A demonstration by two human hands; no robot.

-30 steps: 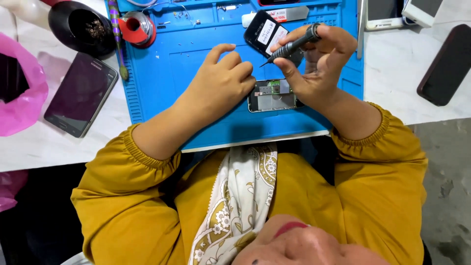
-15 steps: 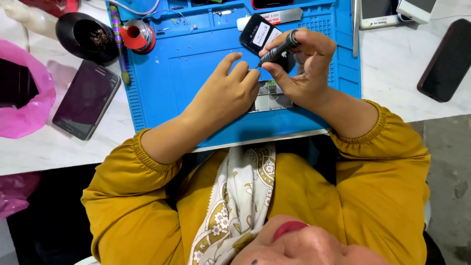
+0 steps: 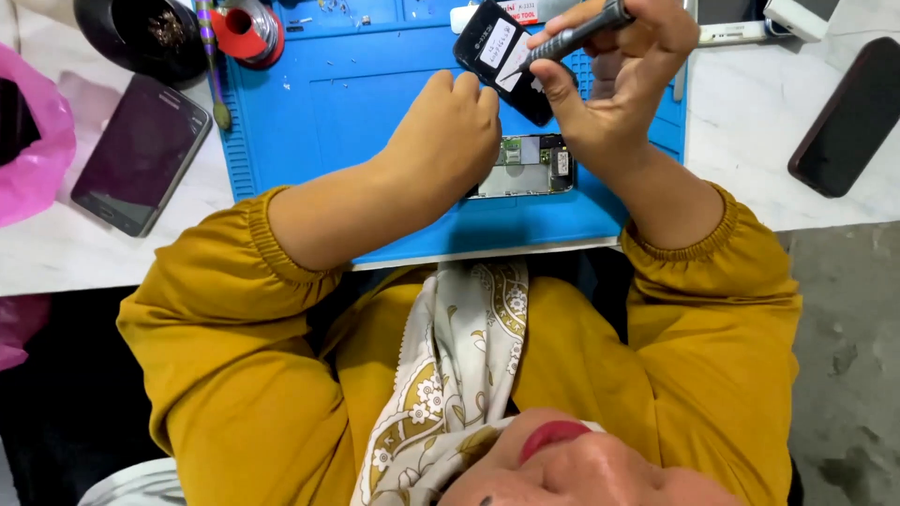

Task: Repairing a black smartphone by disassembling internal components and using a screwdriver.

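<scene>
The left hand (image 3: 448,141) hides part of the opened phone (image 3: 525,167).

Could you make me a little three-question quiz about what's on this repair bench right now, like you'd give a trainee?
1. True or false: the right hand holds a screwdriver.
2. What lies on the blue mat under the left hand?
A) an opened phone
B) a wristwatch
C) a calculator
3. Fill in: left of the mat, on the white table, lies a dark ____.

Key: 1 true. 2 A, the opened phone. 3 phone.
</scene>
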